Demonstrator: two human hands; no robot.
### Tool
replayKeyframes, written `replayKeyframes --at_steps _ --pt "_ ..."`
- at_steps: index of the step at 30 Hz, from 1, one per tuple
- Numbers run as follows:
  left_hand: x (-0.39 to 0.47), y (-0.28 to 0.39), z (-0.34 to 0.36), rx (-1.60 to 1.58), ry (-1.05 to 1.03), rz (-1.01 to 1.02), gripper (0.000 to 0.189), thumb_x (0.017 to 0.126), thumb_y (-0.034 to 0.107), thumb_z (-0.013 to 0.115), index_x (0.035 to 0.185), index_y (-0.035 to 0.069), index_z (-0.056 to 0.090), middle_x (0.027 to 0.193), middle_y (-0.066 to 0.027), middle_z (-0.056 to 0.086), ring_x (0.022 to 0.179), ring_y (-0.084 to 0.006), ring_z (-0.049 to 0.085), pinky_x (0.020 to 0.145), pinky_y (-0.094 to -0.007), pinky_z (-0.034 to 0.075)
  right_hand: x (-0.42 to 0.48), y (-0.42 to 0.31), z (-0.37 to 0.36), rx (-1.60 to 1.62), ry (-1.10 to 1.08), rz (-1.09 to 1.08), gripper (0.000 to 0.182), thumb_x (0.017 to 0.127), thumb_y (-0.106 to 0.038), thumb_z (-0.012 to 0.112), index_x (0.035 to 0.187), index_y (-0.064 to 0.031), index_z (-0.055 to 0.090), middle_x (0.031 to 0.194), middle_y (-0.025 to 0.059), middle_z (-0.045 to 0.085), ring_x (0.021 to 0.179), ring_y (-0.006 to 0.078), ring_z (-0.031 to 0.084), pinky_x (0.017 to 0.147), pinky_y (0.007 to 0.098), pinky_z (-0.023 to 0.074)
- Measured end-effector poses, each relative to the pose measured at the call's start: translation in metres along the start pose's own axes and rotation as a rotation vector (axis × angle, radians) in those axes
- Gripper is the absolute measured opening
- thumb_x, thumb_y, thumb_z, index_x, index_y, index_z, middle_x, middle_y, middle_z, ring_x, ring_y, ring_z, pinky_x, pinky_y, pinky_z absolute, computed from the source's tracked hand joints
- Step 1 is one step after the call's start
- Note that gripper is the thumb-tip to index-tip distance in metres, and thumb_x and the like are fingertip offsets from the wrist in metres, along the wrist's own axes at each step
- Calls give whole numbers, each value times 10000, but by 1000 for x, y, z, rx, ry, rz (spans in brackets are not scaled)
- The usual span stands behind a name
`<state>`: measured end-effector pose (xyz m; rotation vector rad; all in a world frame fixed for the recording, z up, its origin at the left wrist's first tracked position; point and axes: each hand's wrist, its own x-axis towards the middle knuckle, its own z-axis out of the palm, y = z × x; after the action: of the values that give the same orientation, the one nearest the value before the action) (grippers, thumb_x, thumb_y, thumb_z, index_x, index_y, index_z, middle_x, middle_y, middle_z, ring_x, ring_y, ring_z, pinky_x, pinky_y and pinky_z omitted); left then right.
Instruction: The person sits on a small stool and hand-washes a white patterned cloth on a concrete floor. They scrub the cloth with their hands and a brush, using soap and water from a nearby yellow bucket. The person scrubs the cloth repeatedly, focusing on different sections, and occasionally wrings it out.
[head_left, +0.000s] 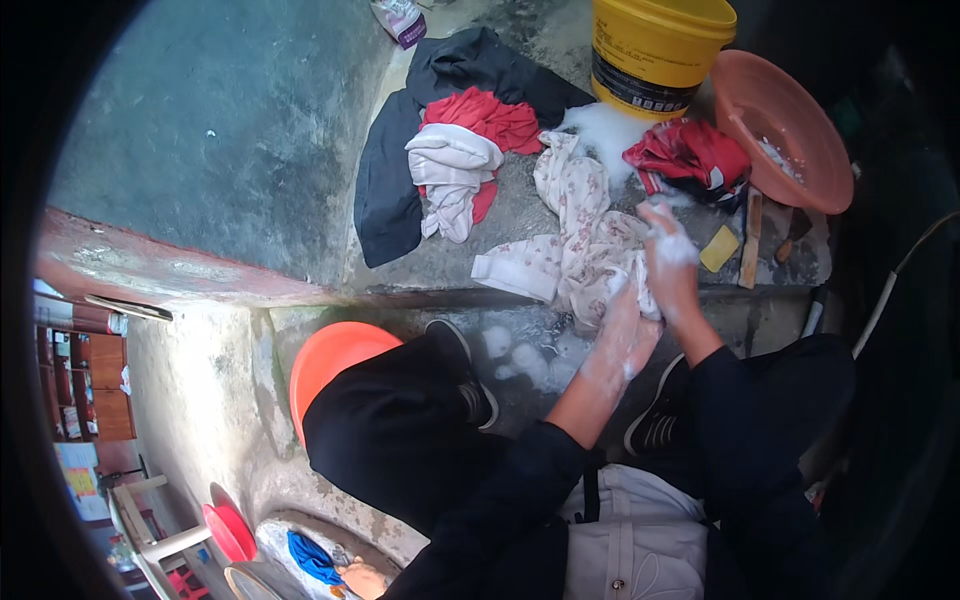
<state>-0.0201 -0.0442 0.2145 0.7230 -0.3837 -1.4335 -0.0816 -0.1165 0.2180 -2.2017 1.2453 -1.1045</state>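
Observation:
A wet white garment with a floral print (581, 202) lies bunched over the front edge of a concrete slab (517, 180). Soapy foam coats my left hand (626, 334), which grips the near end of this cloth below the slab's edge. Just above and to the right, my right hand (667, 251) holds the same bunched part from its right side, with lather on its back. The hands are close together, and the folds between them are partly hidden. White suds (600, 131) spread behind the floral garment.
Dark trousers (386, 187), red cloth (484, 120) and a white garment (454, 165) lie left. A yellow bucket (652, 60), salmon basin (787, 135), red garment (690, 157), yellow soap bar (718, 249) and wooden stick (750, 240) are right. An orange basin (330, 360) stands by my left leg.

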Motion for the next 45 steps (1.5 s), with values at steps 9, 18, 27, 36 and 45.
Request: replayKeyframes --at_steps 9,18,27,36,45 --pt "5 8 -36 -562 -1 -192 440 996 346 368 1337 71 408 1329 -84 489 1183 -226 503 970 -333 415 -39 -27 31 -202 -59 65 285 905 -141 468 1129 -62 625 1248 194 538 1210 349 469 1022 417 354" --pt "20 22 -18 -600 34 -263 421 995 368 346 1240 55 487 1322 -104 512 1157 -286 522 973 -354 424 -64 3 61 -355 144 10 312 938 -128 407 1169 -26 591 1254 178 554 1252 351 442 1085 388 277" --pt "8 5 -8 -444 57 -231 369 996 344 363 1236 101 503 1193 -45 572 1076 -173 549 962 -329 421 -15 -9 6 72 -82 141 349 932 -132 413 1236 -23 545 1309 189 503 1252 308 454 1058 363 329" --pt "4 7 -14 -293 30 -246 403 991 364 394 1280 94 469 1205 -61 562 1089 -181 546 942 -326 430 -5 -28 0 239 -90 198 336 854 -149 559 1181 -84 593 1300 235 493 1305 366 366 1066 477 265" --pt "3 33 -16 -521 115 -216 403 988 351 392 1270 73 467 1223 -75 550 1103 -197 545 967 -320 424 -31 -90 -2 24 -33 -27 331 868 -106 517 1191 -102 588 1299 231 493 1280 358 405 1074 446 277"
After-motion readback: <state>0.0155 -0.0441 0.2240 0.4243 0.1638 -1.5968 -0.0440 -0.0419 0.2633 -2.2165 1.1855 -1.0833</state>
